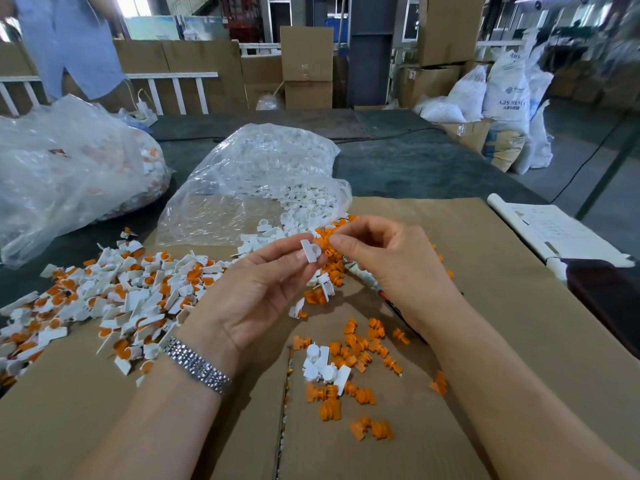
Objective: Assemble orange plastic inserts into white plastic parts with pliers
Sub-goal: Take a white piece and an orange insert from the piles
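My left hand (pixel 256 292) holds a small white plastic part (pixel 310 250) between thumb and fingertips, above the cardboard. My right hand (pixel 391 261) meets it from the right, thumb and forefinger pinching an orange insert (pixel 323 244) at the part's ring. Pliers (pixel 398 311) with a dark red and black handle lie under my right palm, mostly hidden; I cannot tell whether the hand grips them. Loose orange inserts (pixel 360 348) and a few white parts (pixel 322 365) lie near me. A heap of assembled white-and-orange pieces (pixel 121 292) is at the left.
An open clear bag of white parts (pixel 263 174) spills onto the cardboard sheet (pixel 502 306) behind my hands. A bigger full bag (pixel 69 161) sits far left. Rolled paper (pixel 561 233) lies at the right edge. A person in a blue shirt (pixel 69 43) stands beyond the table.
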